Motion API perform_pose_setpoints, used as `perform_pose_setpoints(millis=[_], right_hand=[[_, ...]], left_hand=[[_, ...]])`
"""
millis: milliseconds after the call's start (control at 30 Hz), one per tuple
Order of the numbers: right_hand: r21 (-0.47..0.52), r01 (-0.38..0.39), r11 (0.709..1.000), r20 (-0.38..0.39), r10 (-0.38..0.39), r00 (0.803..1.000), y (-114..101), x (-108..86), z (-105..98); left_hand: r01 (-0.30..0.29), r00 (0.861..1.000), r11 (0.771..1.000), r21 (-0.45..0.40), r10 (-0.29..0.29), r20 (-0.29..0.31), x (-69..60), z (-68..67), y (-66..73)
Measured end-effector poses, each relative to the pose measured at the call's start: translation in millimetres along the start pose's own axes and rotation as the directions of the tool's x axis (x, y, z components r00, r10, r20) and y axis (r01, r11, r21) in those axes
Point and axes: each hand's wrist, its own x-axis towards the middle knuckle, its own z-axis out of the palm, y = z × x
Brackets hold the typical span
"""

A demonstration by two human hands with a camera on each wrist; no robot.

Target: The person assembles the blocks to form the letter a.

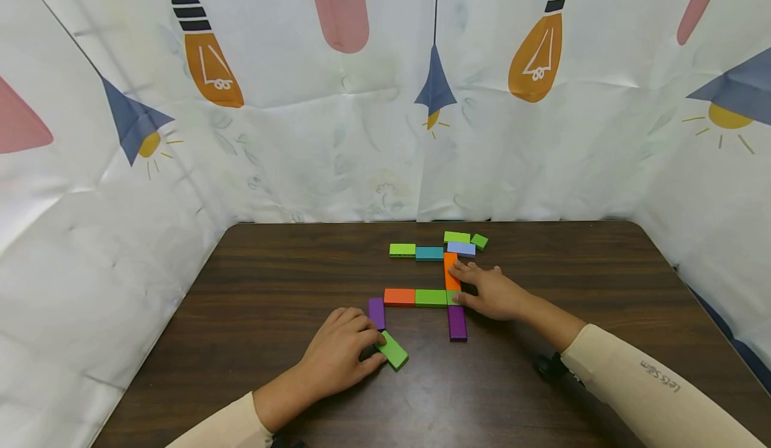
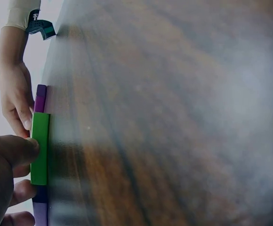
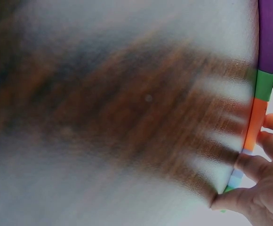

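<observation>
In the head view, my left hand (image 1: 340, 351) pinches one end of a green block (image 1: 394, 352), which lies slanted below an upright purple block (image 1: 376, 314). In the left wrist view, the thumb lies against this green block (image 2: 40, 148). My right hand (image 1: 492, 292) rests with spread fingers along a tall orange block (image 1: 452, 270) and a small green block (image 1: 453, 298). Below these stands a dark purple block (image 1: 457, 324). A red-orange block (image 1: 400, 296) and another green block (image 1: 430, 298) form a row running left from the small green one.
Further back lie a lime block (image 1: 402, 250), a teal block (image 1: 430, 254), a light blue block (image 1: 461, 249), another lime block (image 1: 456, 237) and a small green cube (image 1: 479, 242). All rest on a dark wooden table (image 1: 289, 267) before a patterned curtain (image 1: 361, 160).
</observation>
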Motion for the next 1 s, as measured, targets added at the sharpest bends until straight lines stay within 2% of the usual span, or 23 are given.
perform_pose_setpoints(millis=[667,1000], right_hand=[[-0.009,0.0,1.0,0.001,0.0,1.0,-0.6,-0.2,-0.2],[-0.017,-0.006,1.0,0.006,0.006,1.0,0.9,1.1,0.0]], left_hand=[[0.006,1.0,1.0,-0.011,-0.006,0.004,1.8,-0.1,-0.8],[-0.077,0.997,0.993,-0.087,0.075,-0.024,10.4,-5.9,-10.4]])
